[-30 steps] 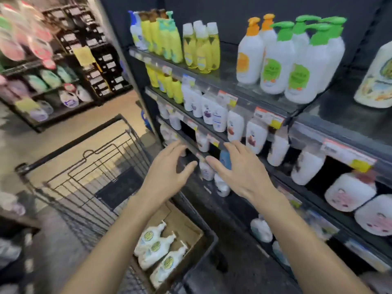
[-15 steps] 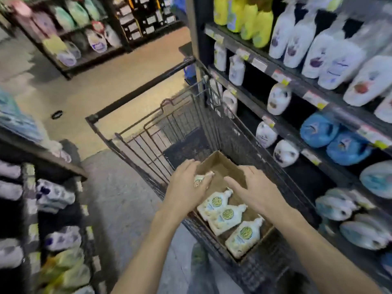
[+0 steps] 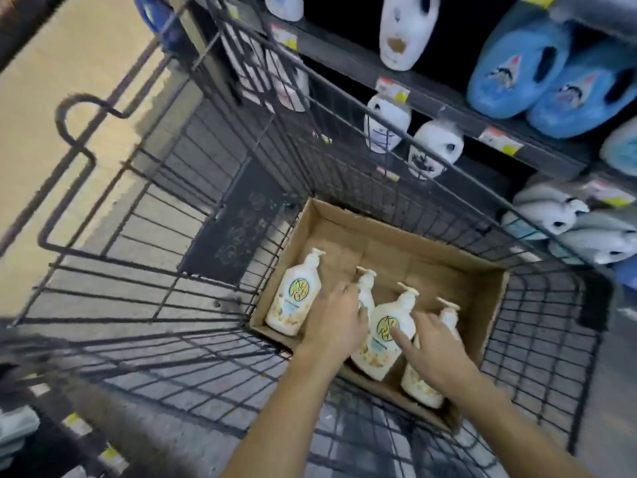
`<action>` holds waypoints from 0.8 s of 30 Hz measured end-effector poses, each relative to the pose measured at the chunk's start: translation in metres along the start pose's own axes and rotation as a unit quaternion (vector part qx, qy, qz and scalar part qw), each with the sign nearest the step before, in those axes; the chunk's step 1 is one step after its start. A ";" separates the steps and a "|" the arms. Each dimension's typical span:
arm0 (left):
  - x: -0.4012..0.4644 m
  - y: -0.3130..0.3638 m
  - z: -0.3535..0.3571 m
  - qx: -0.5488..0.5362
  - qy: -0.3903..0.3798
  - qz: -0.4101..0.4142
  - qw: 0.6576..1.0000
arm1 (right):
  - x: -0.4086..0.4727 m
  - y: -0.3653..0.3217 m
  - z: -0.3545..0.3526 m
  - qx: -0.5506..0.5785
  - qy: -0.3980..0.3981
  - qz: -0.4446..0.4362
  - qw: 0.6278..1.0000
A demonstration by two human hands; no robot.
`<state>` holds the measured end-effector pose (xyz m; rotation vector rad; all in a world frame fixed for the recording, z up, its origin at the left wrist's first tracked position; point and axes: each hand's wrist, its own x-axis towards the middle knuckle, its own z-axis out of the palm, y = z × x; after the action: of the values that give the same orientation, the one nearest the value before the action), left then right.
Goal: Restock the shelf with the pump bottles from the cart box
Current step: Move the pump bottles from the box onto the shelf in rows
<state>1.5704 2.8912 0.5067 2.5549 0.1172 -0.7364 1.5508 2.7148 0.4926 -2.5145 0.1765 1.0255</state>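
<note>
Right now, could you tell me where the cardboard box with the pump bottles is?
The cardboard box sits in the wire cart's shelf-side corner, lower centre of the head view, with the left hand and right hand reaching into it.

Single head view, steeply down into cart [image 3: 144, 257], close.

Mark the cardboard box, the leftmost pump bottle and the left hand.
cardboard box [image 3: 444, 267]: head view, bare inner floor.
leftmost pump bottle [image 3: 294, 298]: head view, front label.
left hand [image 3: 336, 322]: head view, back of the hand.
</note>
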 end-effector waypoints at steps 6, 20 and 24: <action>0.068 -0.032 0.063 0.085 -0.050 -0.005 0.995 | 0.056 0.020 0.078 0.161 0.035 0.164 0.973; 0.122 -0.095 0.116 -0.144 -0.189 -0.166 0.957 | 0.105 0.030 0.110 0.298 0.038 0.247 0.921; 0.106 -0.087 0.112 -0.165 -0.150 -0.183 0.958 | 0.104 0.033 0.105 0.325 -0.004 0.211 0.922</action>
<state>1.5887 2.9111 0.3319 2.0978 0.5727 -1.1300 1.5501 2.7332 0.3421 -1.8904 0.9275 0.9243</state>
